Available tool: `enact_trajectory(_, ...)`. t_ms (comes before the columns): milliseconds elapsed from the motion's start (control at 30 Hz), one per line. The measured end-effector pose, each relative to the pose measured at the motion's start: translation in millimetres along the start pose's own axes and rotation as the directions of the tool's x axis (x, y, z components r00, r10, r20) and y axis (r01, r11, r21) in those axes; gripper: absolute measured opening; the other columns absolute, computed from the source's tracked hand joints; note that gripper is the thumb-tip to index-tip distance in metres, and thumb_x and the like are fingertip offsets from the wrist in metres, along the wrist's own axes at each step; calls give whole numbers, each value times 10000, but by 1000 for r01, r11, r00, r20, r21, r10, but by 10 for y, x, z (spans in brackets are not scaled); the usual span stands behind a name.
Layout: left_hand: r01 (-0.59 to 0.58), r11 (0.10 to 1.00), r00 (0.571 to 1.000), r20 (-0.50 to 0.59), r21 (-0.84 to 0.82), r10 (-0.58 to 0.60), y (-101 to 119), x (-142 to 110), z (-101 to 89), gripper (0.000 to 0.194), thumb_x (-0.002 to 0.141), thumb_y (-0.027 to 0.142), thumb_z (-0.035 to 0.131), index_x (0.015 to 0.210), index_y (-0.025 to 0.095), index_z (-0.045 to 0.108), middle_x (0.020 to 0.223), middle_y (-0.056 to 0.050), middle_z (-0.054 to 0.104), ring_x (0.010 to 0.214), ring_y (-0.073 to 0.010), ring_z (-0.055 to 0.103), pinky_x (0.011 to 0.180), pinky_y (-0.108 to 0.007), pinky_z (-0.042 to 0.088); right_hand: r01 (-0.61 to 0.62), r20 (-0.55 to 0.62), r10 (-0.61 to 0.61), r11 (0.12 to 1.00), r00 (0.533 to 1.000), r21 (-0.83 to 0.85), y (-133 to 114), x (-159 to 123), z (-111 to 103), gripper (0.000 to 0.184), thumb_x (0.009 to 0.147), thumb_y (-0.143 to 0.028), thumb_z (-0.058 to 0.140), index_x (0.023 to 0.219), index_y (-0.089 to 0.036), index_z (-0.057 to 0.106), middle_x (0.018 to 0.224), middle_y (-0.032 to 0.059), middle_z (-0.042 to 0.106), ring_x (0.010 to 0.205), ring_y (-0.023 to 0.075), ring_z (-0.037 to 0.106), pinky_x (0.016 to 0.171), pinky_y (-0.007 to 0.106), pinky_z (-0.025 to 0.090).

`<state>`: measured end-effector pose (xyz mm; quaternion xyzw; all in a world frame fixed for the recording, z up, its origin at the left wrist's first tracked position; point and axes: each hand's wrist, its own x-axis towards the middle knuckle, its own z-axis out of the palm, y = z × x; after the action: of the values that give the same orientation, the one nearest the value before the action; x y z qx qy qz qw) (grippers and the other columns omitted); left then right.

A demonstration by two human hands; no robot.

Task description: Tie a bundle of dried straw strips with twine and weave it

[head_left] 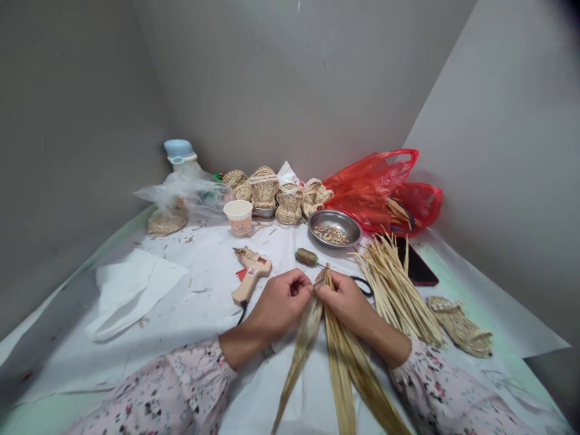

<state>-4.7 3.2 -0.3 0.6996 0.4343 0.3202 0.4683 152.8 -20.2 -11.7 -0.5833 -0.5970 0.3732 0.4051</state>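
Observation:
Several long dried husk strips [339, 368] hang down towards me, gathered together at their top ends. My right hand [348, 297] is closed around the gathered top, thumb over the strips. Right beside it, my left hand [281, 301] is closed in a pinch at the upper end of the leftmost strip, fingertips nearly touching my right thumb. Whether thread is also between the left fingers is hidden. A spool of dark thread [306, 257] lies just beyond my hands, its line running towards the bundle top. Black-handled scissors [364, 286] lie partly under my right hand.
Left of my hands lies a glue gun [251, 275]; behind it stands a paper cup [238, 217]. Woven pieces [264, 187], a metal bowl of scraps [335, 228] and a red plastic bag [369, 187] line the back. To the right are loose pale strips [399, 290] and a dark tablet [419, 266].

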Motion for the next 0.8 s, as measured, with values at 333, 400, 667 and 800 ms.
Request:
enact_trajectory(333,-5,998,1000,0,-70,5,-28,37,-3,76,768,217,517,722,174,561,654,39,512,637,-131,458,615,-238,350,-14,67,3,988,998,155,-18,6,9,67,745,-213,527,767,-172,574,697,-13,531,671,155,463,621,265,381)
enact_trajectory(400,-18,996,1000,15,-87,19,-55,52,4,62,754,197,517,711,173,554,663,41,505,647,-126,454,622,-233,348,-24,69,13,987,998,160,-5,10,11,54,745,-214,529,748,-172,563,675,-21,510,643,142,443,597,257,370)
enact_trajectory(667,141,928,984,152,-345,-93,-131,69,52,174,797,331,550,760,162,570,633,42,485,566,-103,393,531,-215,305,-98,176,37,932,984,348,-9,6,-11,62,738,-225,550,739,-164,562,641,-26,501,560,109,433,524,228,367)
enact_trajectory(800,150,909,982,163,-389,-93,-142,70,63,182,798,335,569,764,156,571,652,31,503,591,-105,418,553,-220,321,-104,168,44,925,985,366,-14,-3,-6,49,741,-213,553,729,-166,556,640,-29,498,550,102,436,516,224,365)
